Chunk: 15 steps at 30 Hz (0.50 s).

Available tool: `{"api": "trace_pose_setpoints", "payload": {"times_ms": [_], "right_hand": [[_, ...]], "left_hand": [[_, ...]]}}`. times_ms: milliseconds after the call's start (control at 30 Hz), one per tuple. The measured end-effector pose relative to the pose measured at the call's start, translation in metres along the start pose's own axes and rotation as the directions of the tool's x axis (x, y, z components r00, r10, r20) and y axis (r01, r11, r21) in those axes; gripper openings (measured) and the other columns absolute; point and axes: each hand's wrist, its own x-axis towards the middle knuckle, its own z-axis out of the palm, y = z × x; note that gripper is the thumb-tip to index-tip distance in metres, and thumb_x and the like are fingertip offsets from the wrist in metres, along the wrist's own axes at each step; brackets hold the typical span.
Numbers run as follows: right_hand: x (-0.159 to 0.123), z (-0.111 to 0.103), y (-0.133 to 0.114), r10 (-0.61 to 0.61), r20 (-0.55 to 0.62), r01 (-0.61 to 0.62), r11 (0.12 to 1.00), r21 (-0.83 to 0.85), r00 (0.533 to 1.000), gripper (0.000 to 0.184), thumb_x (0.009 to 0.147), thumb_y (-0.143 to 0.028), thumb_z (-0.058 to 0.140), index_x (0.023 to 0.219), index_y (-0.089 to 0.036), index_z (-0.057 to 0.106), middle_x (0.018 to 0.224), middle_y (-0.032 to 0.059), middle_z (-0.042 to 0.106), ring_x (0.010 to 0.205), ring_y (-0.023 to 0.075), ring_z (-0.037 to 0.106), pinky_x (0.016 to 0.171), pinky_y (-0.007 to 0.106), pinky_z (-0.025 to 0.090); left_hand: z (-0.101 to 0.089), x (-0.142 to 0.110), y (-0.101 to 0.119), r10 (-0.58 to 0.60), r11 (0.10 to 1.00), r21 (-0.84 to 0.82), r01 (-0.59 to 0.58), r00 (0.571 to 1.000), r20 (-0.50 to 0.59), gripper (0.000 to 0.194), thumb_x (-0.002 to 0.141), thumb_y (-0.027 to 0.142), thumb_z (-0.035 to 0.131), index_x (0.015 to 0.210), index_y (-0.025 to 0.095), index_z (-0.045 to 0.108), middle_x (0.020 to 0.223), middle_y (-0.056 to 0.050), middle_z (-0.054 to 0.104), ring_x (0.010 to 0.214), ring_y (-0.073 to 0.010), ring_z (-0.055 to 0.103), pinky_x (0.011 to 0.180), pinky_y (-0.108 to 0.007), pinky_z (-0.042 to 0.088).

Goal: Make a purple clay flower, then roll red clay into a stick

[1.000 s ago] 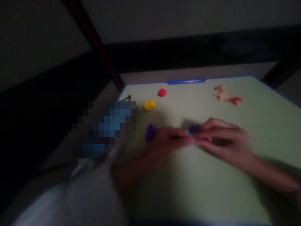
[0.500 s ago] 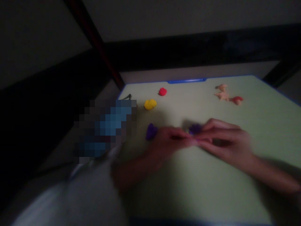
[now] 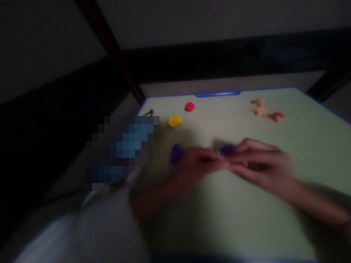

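Over the table, my left hand (image 3: 196,162) and my right hand (image 3: 267,164) meet at their fingertips, both closed in a pinch. A dark purple piece of modelling clay (image 3: 227,149) with a lobed edge shows at those fingertips, partly covered by my right fingers. A small pale bit (image 3: 219,153) is beside it, too blurred to name. Just left of my left hand lies a purple clay lump (image 3: 176,153), partly hidden by the knuckles. Beyond it are a yellow clay lump (image 3: 175,121) and a red clay ball (image 3: 189,106).
At the far right of the pale table (image 3: 236,226) sit peach-coloured clay shapes (image 3: 259,110) and a peach shape with a red top (image 3: 276,116). A blue strip (image 3: 218,94) edges the table's far side. A blurred-out blue patch (image 3: 128,142) covers the left edge.
My fingertips have shifted very slightly against each other. Both hands otherwise keep their place, and the clay pieces on the table have not moved.
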Motion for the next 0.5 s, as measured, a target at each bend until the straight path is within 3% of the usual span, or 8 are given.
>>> {"api": "trace_pose_setpoints", "payload": {"times_ms": [167, 367, 500], "right_hand": [[0.0003, -0.0007, 0.0012, 0.010, -0.020, -0.009, 1.000, 0.009, 1.000, 0.013, 0.077, -0.016, 0.067, 0.086, -0.022, 0.074, 0.068, 0.0013, 0.061, 0.054, 0.0084, 0.056, 0.042, 0.019, 0.042], [-0.0001, -0.0008, 0.0038, 0.052, -0.095, -0.050, 0.999, 0.016, 0.994, 0.015, 0.073, -0.012, 0.070, 0.083, -0.022, 0.073, 0.069, 0.0007, 0.062, 0.054, 0.0084, 0.055, 0.043, 0.020, 0.042], [-0.0006, -0.0012, 0.0055, 0.059, -0.102, -0.057, 0.998, 0.021, 0.993, 0.014, 0.072, -0.013, 0.071, 0.083, -0.021, 0.073, 0.068, 0.0005, 0.061, 0.056, 0.0091, 0.055, 0.045, 0.021, 0.043]], "left_hand": [[-0.0007, 0.0005, 0.0006, -0.017, 0.999, 0.034, 0.017, 1.000, 0.022, 0.009, 0.065, 0.023, 0.068, 0.062, 0.015, 0.069, 0.056, 0.004, 0.052, 0.055, -0.0081, 0.043, 0.055, -0.023, 0.031], [-0.0021, 0.0021, -0.0025, -0.041, 0.998, -0.052, 0.040, 0.999, -0.010, 0.029, 0.069, 0.038, 0.063, 0.051, 0.016, 0.056, 0.051, 0.003, 0.048, 0.053, -0.0095, 0.040, 0.055, -0.025, 0.032], [-0.0015, 0.0015, -0.0028, -0.040, 0.997, -0.064, 0.039, 0.999, -0.017, 0.023, 0.067, 0.031, 0.066, 0.053, 0.015, 0.058, 0.053, 0.002, 0.048, 0.054, -0.0093, 0.040, 0.055, -0.025, 0.031]]}}
